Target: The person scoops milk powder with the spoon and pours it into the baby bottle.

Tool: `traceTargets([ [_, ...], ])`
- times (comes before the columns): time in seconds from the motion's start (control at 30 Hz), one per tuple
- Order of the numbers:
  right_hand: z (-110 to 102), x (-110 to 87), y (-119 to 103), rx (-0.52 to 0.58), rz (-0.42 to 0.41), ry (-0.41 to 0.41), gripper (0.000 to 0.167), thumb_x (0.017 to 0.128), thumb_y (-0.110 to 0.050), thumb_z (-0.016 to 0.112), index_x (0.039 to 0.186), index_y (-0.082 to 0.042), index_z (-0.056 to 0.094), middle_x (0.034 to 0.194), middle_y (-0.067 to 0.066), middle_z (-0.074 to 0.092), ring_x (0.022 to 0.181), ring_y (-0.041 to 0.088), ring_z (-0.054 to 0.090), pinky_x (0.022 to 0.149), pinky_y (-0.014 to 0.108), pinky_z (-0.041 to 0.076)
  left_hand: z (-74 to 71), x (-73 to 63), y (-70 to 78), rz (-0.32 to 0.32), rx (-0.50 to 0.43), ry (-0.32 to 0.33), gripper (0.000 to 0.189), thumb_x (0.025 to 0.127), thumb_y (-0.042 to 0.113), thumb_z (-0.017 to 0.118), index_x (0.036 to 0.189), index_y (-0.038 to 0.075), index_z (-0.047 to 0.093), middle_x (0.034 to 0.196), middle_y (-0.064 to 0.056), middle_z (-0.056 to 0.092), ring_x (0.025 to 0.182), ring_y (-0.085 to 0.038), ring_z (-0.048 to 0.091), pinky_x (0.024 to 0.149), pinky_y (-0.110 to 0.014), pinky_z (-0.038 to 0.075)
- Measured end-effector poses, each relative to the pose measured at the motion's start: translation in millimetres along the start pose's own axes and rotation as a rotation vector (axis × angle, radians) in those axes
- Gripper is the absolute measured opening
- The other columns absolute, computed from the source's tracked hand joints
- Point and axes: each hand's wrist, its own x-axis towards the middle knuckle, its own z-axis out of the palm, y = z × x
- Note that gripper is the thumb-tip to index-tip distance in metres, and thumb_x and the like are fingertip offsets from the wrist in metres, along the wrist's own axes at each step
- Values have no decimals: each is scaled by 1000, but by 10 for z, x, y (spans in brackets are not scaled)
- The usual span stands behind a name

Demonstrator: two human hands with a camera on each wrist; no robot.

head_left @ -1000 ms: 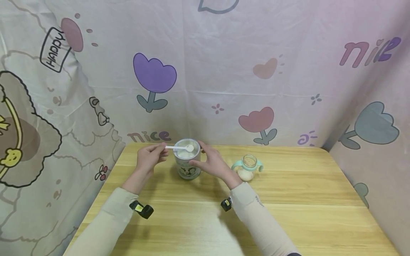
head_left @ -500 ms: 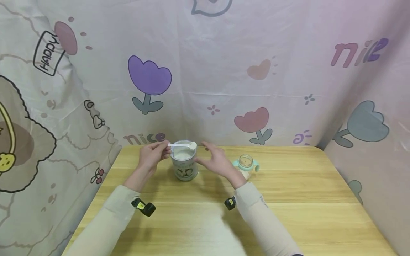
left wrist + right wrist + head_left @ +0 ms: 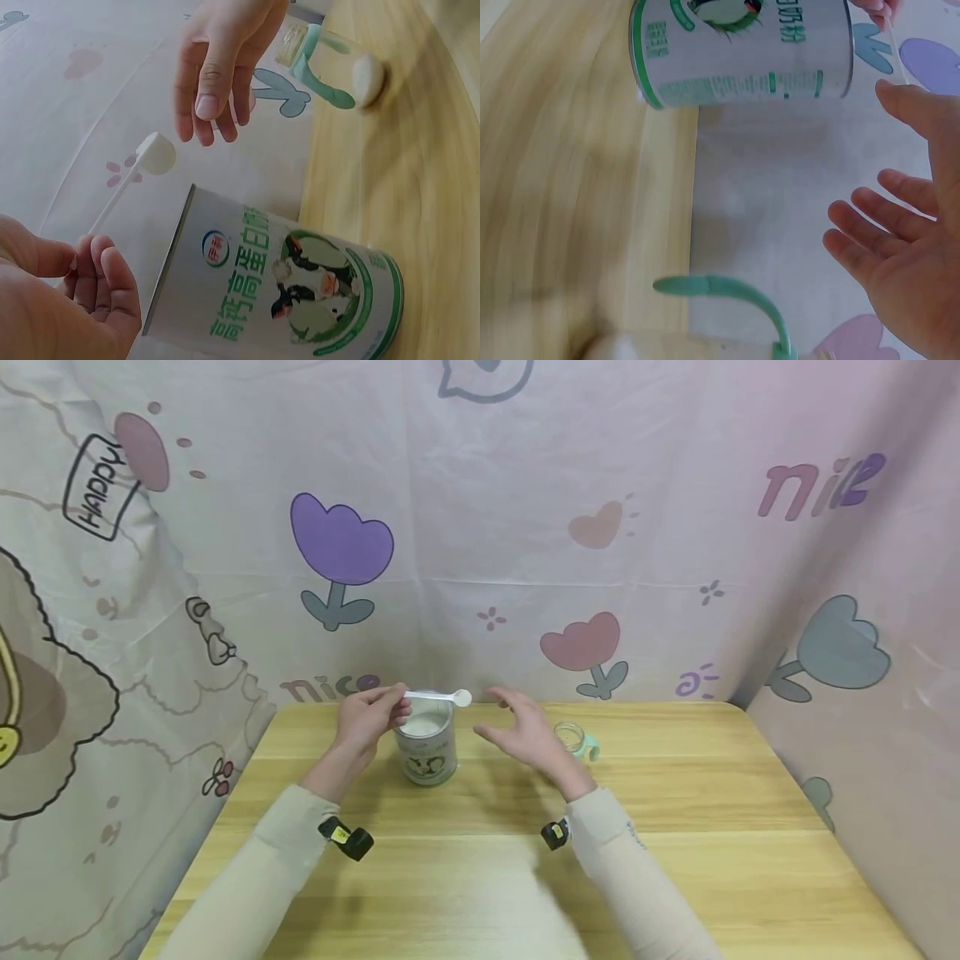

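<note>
My left hand (image 3: 369, 720) pinches the handle of a white measuring scoop (image 3: 159, 154), held level above the open rim of a milk powder can (image 3: 427, 755). White powder (image 3: 423, 724) shows inside the can, which stands upright with a cow printed on its front. My right hand (image 3: 529, 732) is off the can, to its right, fingers spread and loosely bent with nothing in them. Behind that wrist stands an uncapped baby bottle (image 3: 337, 67) with mint-green handles (image 3: 735, 289); white powder lies at its bottom. The right forearm partly covers the bottle in the head view.
The wooden table (image 3: 480, 877) carries the can and bottle near its back edge. A printed cloth (image 3: 480, 527) hangs right behind it and along both sides. Black wrist cameras (image 3: 348, 839) sit on both sleeves.
My right hand has let go of the can and moved right, towards the bottle. The scoop, in my left hand, has risen and shifted right from over the can's mouth past its rim.
</note>
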Motion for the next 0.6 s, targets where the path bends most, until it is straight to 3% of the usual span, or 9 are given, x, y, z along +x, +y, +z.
traceTargets([
  [0.37,-227,-137,149,-29,31,24,72,93,-48,79,154,-19,52,148,10,60,137,35,56,111,60,49,264,81,18,-7,-37,-48,39,105,21,68,134,-5,66,87,4,75,79,-5,73,77,-18,62],
  [0.6,-330,-218,265,-53,45,39,77,92,-49,80,155,-17,50,152,11,58,137,33,57,111,58,49,420,84,-3,-14,-4,-73,38,105,25,68,133,-1,68,95,2,75,82,-6,72,80,-19,62],
])
